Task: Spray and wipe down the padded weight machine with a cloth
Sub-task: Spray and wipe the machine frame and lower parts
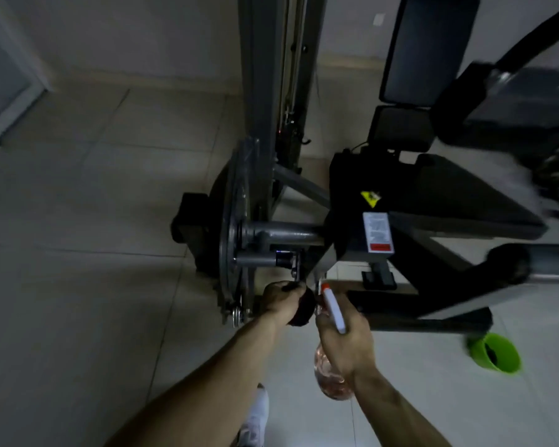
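Left hand [283,300] curled round a dark cloth [304,310] by the machine [349,195] frame's lower corner, right hand [346,341] gripping the bottle [329,380] beside it: in this gloom spray could hit fingers or floor [78,221], leaving pads [462,188] untouched.

Dim, murky light; wide-angle bending, with blur at the right edge.

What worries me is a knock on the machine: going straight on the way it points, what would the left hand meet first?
Probably the small metal lever below the grey shaft, just ahead of the left hand, which grips a dark cloth. Depth is unclear, so this is a guess.
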Demonstrator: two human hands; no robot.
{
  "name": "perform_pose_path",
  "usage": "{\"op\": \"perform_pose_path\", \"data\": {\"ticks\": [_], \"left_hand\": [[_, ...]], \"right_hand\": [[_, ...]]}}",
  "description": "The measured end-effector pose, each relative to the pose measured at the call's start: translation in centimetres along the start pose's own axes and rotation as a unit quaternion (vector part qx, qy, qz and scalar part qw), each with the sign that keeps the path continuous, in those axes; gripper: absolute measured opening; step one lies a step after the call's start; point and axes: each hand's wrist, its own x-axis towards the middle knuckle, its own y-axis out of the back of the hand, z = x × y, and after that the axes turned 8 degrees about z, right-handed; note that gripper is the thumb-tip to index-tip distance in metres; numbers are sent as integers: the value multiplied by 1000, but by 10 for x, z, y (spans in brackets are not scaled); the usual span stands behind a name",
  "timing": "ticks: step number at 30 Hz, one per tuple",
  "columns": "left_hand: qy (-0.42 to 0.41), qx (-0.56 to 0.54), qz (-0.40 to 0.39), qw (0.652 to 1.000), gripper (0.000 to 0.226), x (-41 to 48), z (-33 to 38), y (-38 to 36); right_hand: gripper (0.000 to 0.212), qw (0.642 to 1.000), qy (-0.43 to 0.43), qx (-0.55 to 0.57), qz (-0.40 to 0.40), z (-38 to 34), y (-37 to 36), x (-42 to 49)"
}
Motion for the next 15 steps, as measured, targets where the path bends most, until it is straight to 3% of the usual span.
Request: {"op": "perform_pose_path", "data": {"ticks": [4,8,11,15], "left_hand": [[-47,1,-18,999,10,-89,67,60],[-108,-64,-27,992,6,-143,147,124],[-119,-117,6,986,20,-160,197,179],[-141,-176,32,974,5,-164,241,270]], "right_hand": [[20,999,27,38,23,-103,43,-31],[13,993,79,63,56,-216,66,-39],[15,987,120,56,87,-287,57,-48],[15,979,149,66,126,-363,11,-62]]}}
